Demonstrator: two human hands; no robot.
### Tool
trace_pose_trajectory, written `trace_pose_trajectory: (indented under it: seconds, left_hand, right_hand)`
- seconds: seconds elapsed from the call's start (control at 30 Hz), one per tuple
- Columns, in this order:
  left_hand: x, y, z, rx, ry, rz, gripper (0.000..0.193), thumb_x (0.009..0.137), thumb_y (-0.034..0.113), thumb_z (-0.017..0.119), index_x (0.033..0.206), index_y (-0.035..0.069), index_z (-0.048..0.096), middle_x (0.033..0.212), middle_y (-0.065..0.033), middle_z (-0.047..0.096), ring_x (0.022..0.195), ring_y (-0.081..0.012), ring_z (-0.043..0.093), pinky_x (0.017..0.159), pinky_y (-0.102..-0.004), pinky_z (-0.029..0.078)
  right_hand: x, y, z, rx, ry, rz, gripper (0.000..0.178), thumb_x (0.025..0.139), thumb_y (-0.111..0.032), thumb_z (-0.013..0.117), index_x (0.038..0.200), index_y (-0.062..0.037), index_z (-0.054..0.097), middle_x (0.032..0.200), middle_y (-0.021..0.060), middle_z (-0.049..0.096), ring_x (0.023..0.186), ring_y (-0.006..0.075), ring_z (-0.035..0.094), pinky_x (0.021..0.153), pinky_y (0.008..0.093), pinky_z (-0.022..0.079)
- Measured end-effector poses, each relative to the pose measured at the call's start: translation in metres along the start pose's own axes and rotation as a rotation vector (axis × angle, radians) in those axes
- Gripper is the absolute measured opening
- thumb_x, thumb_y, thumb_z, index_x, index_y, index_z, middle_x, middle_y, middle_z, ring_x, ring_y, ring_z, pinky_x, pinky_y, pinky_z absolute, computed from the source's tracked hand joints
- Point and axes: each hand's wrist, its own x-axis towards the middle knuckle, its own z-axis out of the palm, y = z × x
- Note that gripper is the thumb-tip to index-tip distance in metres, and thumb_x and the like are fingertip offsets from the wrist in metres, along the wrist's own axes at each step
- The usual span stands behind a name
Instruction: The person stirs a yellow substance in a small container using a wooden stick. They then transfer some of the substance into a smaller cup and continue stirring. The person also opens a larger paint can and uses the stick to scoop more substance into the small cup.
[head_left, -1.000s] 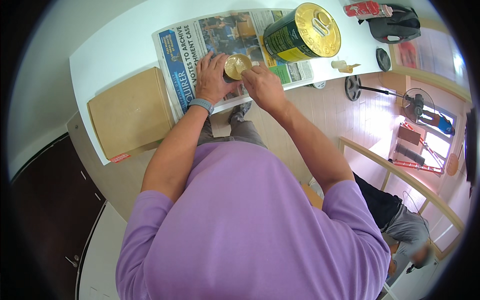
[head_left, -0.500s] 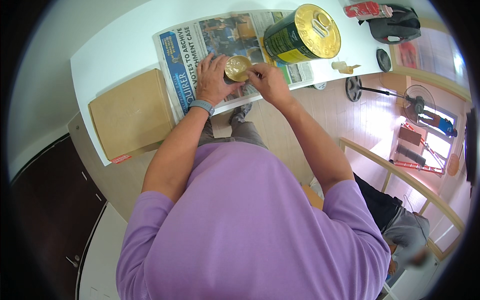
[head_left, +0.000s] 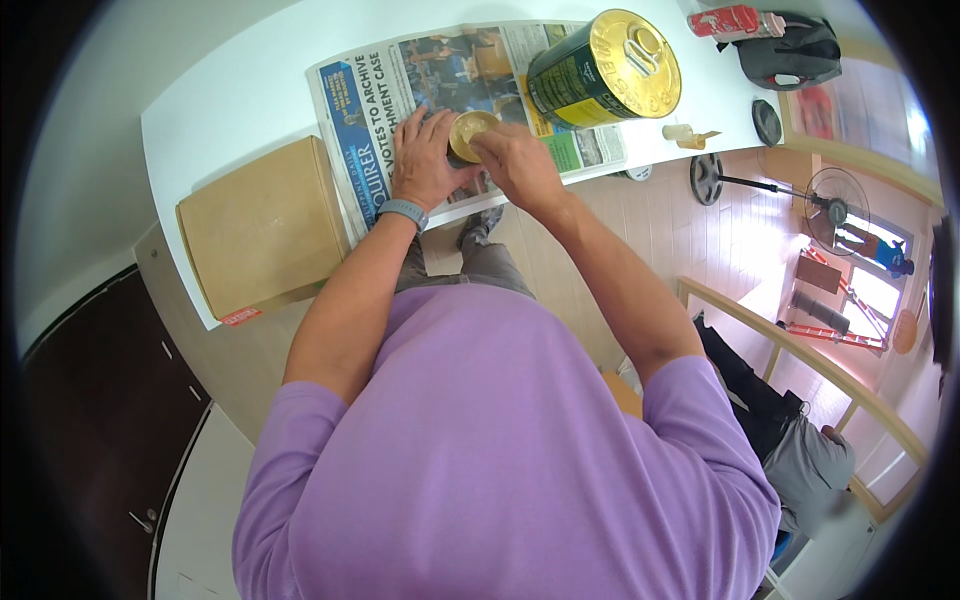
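A small round can (head_left: 466, 130) with a gold inside and a dark outer wall stands on a spread newspaper (head_left: 455, 65). Something pale and glossy shows inside it. My left hand (head_left: 424, 160), a grey watch on its wrist, is wrapped round the can's left and near side. Over the right part of the rim, my right hand (head_left: 520, 168) has its fingers pinched together, the tips reaching into the can's mouth. Whatever those fingers hold, if anything, is hidden. A large dark green and gold tin (head_left: 605, 70) sits on the paper, just beyond my right hand.
A brown cardboard box (head_left: 265, 228) lies on the white table (head_left: 215, 105) to the left. Farther right are a brush (head_left: 692, 136), a black round lid (head_left: 767, 121), a red bottle (head_left: 735, 20) and a dark bag (head_left: 795, 50). A fan (head_left: 838, 208) and another person (head_left: 810, 455) are at the right.
My right hand has moved left and inward over the can's mouth. My left hand and the can stay put. The other person at the right has shifted.
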Motion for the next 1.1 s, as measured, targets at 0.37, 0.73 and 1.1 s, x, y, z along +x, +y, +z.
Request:
trace_pose_trajectory:
  seconds: [0.37,0.73,1.1]
  left_hand:
    - [0.001,0.003,-0.003,0.013,-0.004,-0.007,0.091,0.075,0.057,0.092,0.146,0.009,0.061,0.149,-0.0109,0.063,0.151,-0.0383,0.043,0.128,-0.0542,0.027]
    - [0.0,-0.002,0.0,0.005,-0.012,0.01,0.09,0.075,0.053,0.093,0.147,0.011,0.06,0.149,-0.0108,0.063,0.152,-0.0385,0.042,0.129,-0.0544,0.026]
    - [0.001,0.001,0.0,0.016,-0.005,-0.001,0.092,0.075,0.059,0.092,0.147,0.01,0.061,0.149,-0.0109,0.064,0.152,-0.0377,0.043,0.128,-0.054,0.026]
  right_hand:
    - [-0.002,0.006,-0.026,-0.058,-0.055,0.031,0.015,0.098,-0.017,0.07,0.107,-0.0069,0.077,0.097,0.0129,0.073,0.098,0.0381,0.068,0.082,0.0512,0.056]
    - [0.017,0.003,-0.009,-0.003,-0.067,-0.172,0.015,0.098,-0.014,0.07,0.107,-0.0058,0.078,0.1,0.013,0.073,0.098,0.0375,0.067,0.086,0.0477,0.055]
    - [0.01,0.017,-0.038,-0.046,-0.28,-0.169,0.016,0.097,-0.015,0.07,0.108,-0.0065,0.078,0.1,0.0118,0.073,0.1,0.0363,0.066,0.088,0.0481,0.055]
